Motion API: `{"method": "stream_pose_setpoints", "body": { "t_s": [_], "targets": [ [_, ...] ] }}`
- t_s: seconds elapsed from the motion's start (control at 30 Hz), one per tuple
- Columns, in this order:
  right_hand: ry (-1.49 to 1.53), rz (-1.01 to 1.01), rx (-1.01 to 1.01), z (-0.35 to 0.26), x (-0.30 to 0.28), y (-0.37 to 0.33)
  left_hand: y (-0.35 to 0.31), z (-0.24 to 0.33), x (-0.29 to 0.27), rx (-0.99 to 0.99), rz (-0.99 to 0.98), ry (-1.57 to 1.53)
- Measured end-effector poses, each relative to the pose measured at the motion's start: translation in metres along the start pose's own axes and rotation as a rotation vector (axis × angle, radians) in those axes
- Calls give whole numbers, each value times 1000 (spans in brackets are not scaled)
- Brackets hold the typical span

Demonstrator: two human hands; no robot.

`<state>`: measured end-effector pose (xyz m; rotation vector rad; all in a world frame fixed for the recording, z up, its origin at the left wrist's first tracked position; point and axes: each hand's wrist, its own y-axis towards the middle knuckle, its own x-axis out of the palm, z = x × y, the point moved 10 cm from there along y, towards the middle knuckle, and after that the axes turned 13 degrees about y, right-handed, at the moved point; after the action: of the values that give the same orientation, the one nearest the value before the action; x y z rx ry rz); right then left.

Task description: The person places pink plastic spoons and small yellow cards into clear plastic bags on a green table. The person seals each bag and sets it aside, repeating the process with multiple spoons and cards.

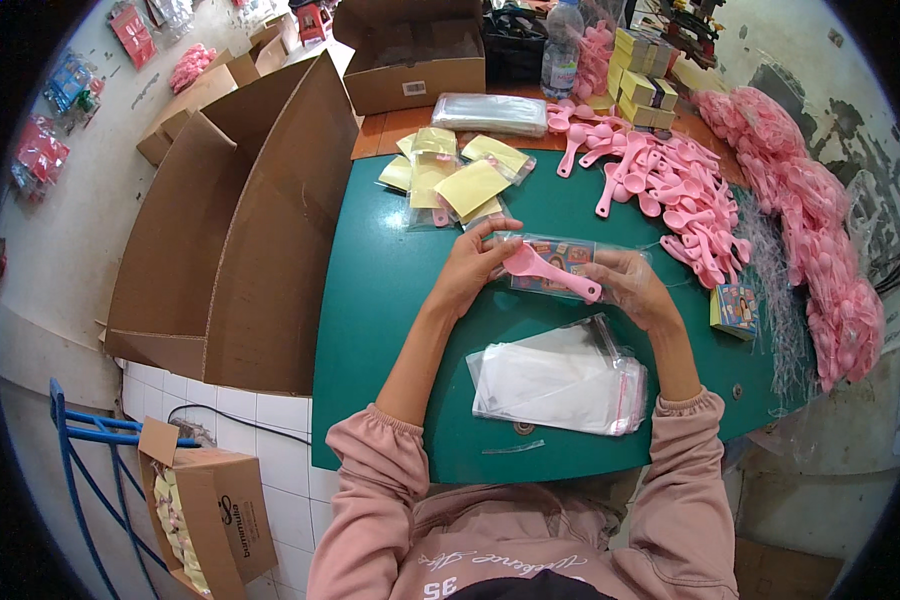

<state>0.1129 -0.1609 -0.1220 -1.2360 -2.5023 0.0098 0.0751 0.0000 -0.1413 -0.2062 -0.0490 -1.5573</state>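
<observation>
In front of me, a pink measuring spoon (552, 274) lies across a colourful printed card (567, 254) in a clear plastic bag (610, 246). My left hand (473, 262) pinches the bag's left end beside the spoon's bowl. At the other end, my right hand (630, 285) grips the bag near the spoon's handle, and film covers part of its fingers. Whether the spoon is fully inside the bag, I cannot tell. Below my hands, a stack of clear flat bags (555, 385) rests on the green table (385, 330).
Packed bags with yellow cards (473, 187) lie at the far left, near a bundle of plastic sleeves (490, 114). Loose pink spoons (670, 185) are heaped at the right, beside a card stack (734, 310) and bagged spoons (805, 210). A large open carton (270, 240) stands left.
</observation>
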Motion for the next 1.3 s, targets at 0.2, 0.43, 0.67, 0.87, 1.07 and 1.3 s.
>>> {"method": "stream_pose_setpoints", "body": {
  "t_s": [0.2, 0.43, 0.67, 0.87, 1.07, 1.3],
  "targets": [
    [-34, 46, -55, 2, -10, 2, 3, 0, 17, 1, -98, -12],
    [204, -45, -13, -11, 14, -14, 1, 3, -4, 39, 23, 2],
    [81, -206, 56, -7, 20, -11, 6, 19, 1, 264, 105, 161],
    [-469, 222, -459, -54, -3, -22, 1, 4, 25, -10, -11, 191],
    [-1065, 23, -584, -45, 41, -29, -13, -11, 49, -76, -184, 161],
    [-1007, 31, -604, -35, 58, -33, -28, -9, 43, -226, -285, 185]
  ]
}}
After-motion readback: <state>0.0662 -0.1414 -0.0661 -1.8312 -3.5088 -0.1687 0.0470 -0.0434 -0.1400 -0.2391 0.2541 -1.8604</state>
